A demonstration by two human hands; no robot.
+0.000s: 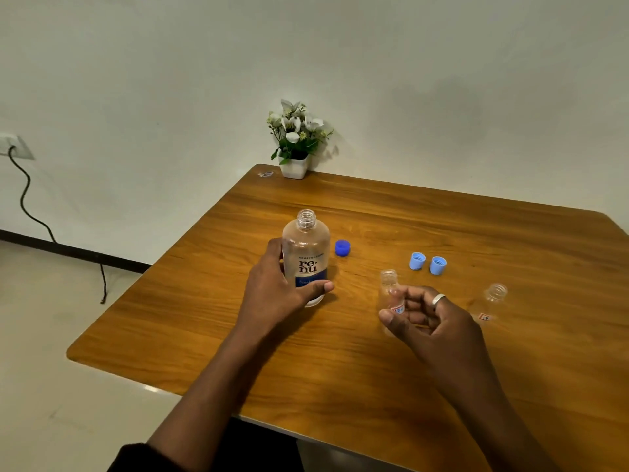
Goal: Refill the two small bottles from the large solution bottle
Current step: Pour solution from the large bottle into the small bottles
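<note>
The large clear solution bottle [306,247] stands upright and uncapped on the wooden table [340,352]. My left hand [275,294] grips its lower part, thumb across the blue label. Its dark blue cap [342,248] lies just to its right. My right hand [429,318] holds a small clear bottle [389,287], upright and uncapped, between curled fingers and thumb. The second small clear bottle [492,301] stands uncapped to the right of that hand, untouched. Two light blue caps [427,263] lie side by side behind the small bottles.
A white pot of white flowers [295,141] stands at the table's far edge by the wall, with a small wrapper [265,174] beside it. On the left wall is a socket [13,144] with a black cable hanging to the floor.
</note>
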